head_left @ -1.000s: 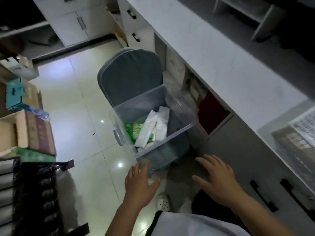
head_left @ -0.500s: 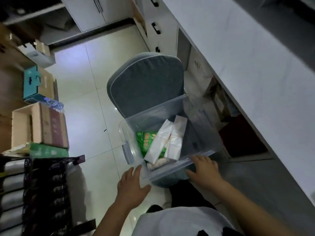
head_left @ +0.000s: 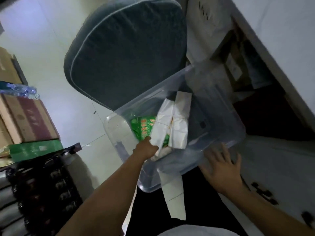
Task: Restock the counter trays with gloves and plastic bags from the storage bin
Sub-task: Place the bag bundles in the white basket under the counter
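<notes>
Two bare hands are in view, both at the clear plastic storage bin. Nearest the camera, a white garment edge shows at the bottom, w/ dark floor or clothing above it. Right hand is spread flat, fingers splayed wide, palm against the outside of the bin's near wall by its right corner; holds nothing, just pressed on the plastic. Left hand reaches over the near-left rim into the bin; fingers are buried among the packs, so can't tell how closed they are or whether they've got hold of anything. It touches the lower end of a white pack.

Inside the bin: a green printed pack on the left, partly under the white pack, and a second white pack just beside it to the right. The bin's right half is bare. Whether these are gloves or bags, can't read.

Beyond the bin stands a grey-blue padded cushion w/ light piping, its lower edge behind the bin's far wall. Left side: a black rack, a green box and cardboard cartons stacked above. Right: white cabinet front w/ black handles, open shelf space further back.
</notes>
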Available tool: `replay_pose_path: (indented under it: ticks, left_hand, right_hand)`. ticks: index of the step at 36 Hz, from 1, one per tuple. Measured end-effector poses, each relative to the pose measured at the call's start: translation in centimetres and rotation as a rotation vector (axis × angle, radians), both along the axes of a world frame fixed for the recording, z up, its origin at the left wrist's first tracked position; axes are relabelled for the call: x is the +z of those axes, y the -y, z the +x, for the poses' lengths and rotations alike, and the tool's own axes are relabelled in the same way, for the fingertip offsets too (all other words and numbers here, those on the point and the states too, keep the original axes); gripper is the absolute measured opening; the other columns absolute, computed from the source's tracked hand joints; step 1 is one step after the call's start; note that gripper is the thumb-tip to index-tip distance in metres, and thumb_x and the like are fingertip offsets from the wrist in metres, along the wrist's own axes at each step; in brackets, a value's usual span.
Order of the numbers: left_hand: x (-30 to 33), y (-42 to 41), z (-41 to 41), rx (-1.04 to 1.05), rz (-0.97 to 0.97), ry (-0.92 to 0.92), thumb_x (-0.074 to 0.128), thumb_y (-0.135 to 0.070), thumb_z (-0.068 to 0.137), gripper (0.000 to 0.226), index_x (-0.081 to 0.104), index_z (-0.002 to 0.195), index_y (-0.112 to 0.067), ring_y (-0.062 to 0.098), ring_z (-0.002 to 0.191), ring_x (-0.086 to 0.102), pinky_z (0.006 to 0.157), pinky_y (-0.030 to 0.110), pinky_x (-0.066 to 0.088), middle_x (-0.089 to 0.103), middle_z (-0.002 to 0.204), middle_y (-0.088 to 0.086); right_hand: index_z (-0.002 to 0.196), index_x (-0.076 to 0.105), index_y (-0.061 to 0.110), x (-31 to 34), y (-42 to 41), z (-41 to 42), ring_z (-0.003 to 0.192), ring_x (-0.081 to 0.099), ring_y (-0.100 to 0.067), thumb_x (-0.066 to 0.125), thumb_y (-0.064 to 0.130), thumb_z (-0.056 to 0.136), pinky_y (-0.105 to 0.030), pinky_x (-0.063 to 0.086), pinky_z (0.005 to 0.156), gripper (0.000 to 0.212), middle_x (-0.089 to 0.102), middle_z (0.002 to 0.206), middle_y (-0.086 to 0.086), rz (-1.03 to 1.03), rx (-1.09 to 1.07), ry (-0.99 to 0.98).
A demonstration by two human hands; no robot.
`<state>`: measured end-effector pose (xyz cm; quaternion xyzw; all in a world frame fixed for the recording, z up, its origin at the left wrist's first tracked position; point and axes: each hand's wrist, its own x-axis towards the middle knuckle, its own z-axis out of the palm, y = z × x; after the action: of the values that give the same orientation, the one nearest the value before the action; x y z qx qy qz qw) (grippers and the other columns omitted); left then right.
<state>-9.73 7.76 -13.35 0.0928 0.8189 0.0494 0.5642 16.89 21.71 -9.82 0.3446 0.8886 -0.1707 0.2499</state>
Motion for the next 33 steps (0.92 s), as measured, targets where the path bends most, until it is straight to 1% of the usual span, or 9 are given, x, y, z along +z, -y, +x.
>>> replay_pose_path:
  ticks: [3, 7, 12, 14, 17, 20, 25, 29, 33]
  left_hand:
    - [-3.6, -1.4, -1.7, 0.094, 0.005, -0.027, 0.067, -0.035, 0.084, 0.076, 0.034, 0.151, -0.017, 0.034, 0.126, 0.051, 0.105, 0.042, 0.045, 0.048, 0.145, 0.014]
    - [-7.3, -3.0, -3.1, 0.164, 0.061, -0.050, 0.069, -0.028, 0.083, 0.071, 0.039, 0.146, -0.011, 0.033, 0.117, 0.058, 0.098, 0.039, 0.050, 0.056, 0.137, 0.015]
    - [-11.4, -5.2, -3.7, 0.193, 0.086, -0.049, 0.071, -0.027, 0.082, 0.066, 0.045, 0.139, -0.010, 0.033, 0.116, 0.058, 0.099, 0.039, 0.049, 0.058, 0.134, 0.014]
    - [-12.4, -6.1, -3.7, 0.216, 0.074, -0.085, 0.072, -0.029, 0.081, 0.071, 0.042, 0.143, -0.009, 0.033, 0.118, 0.057, 0.094, 0.032, 0.049, 0.055, 0.137, 0.014]
    - [-13.4, -6.7, -3.9, 0.202, 0.024, -0.150, 0.072, -0.025, 0.082, 0.072, 0.040, 0.143, -0.007, 0.034, 0.117, 0.058, 0.091, 0.036, 0.052, 0.055, 0.136, 0.016]
    - [-14.2, -7.2, -4.4, 0.224, 0.033, -0.127, 0.074, -0.015, 0.081, 0.059, 0.051, 0.134, -0.002, 0.035, 0.111, 0.062, 0.090, 0.037, 0.054, 0.061, 0.130, 0.018]
    - [-13.9, -7.7, -4.5, 0.331, 0.095, -0.049, 0.069, 0.000, 0.083, 0.045, 0.060, 0.127, -0.002, 0.025, 0.087, 0.061, 0.071, 0.027, 0.048, 0.065, 0.121, 0.016]
    - [-12.3, -6.8, -5.0, 0.379, 0.129, 0.103, 0.058, 0.009, 0.085, 0.050, 0.055, 0.133, -0.002, 0.036, 0.109, 0.062, 0.095, 0.046, 0.053, 0.062, 0.125, 0.020]
    - [-9.2, -5.9, -5.1, 0.411, 0.192, 0.157, 0.059, 0.011, 0.086, 0.045, 0.056, 0.122, -0.016, 0.030, 0.100, 0.062, 0.089, 0.042, 0.054, 0.064, 0.117, 0.016]
  right_hand:
    - [0.146, 0.045, 0.030, -1.0, 1.1, 0.8, 0.152, 0.011, -0.024, 0.023, 0.071, 0.090, -0.068, 0.016, 0.110, 0.073, 0.032, 0.160, 0.000, 0.004, -0.045, -0.031]
    - [0.154, 0.028, 0.031, -1.4, 2.7, 0.6, 0.153, -0.005, -0.024, 0.021, 0.070, 0.092, -0.069, 0.014, 0.112, 0.073, 0.005, 0.166, 0.002, -0.009, -0.154, -0.092]
    - [0.151, 0.036, 0.029, -2.6, 4.2, 0.0, 0.152, -0.005, -0.026, 0.030, 0.064, 0.092, -0.067, 0.014, 0.113, 0.068, 0.005, 0.166, 0.001, 0.004, -0.292, -0.143]
    - [0.148, 0.041, 0.027, -3.0, 4.6, -0.2, 0.152, -0.005, -0.027, 0.035, 0.061, 0.092, -0.066, 0.015, 0.113, 0.066, 0.007, 0.166, 0.001, 0.024, -0.320, -0.162]
    - [0.144, 0.045, 0.027, -3.5, 5.0, -0.3, 0.152, -0.006, -0.026, 0.040, 0.060, 0.092, -0.065, 0.014, 0.114, 0.062, 0.007, 0.166, 0.002, 0.044, -0.352, -0.167]
    - [0.142, 0.047, 0.028, -3.8, 5.2, -0.3, 0.152, -0.005, -0.026, 0.041, 0.061, 0.091, -0.064, 0.016, 0.114, 0.062, 0.006, 0.166, 0.004, 0.053, -0.368, -0.171]
    - [0.142, 0.046, 0.031, -3.6, 5.1, -0.4, 0.152, -0.006, -0.025, 0.038, 0.062, 0.091, -0.060, 0.014, 0.113, 0.060, 0.005, 0.166, 0.006, 0.046, -0.383, -0.176]
    - [0.140, 0.047, 0.029, -3.3, 5.0, -0.9, 0.152, -0.008, -0.024, 0.036, 0.062, 0.089, -0.062, 0.016, 0.112, 0.062, 0.006, 0.166, 0.005, 0.023, -0.415, -0.159]
    - [0.141, 0.048, 0.029, -2.7, 4.7, -1.5, 0.151, -0.014, -0.024, 0.032, 0.063, 0.088, -0.061, 0.017, 0.114, 0.066, 0.009, 0.166, 0.003, -0.026, -0.424, -0.104]
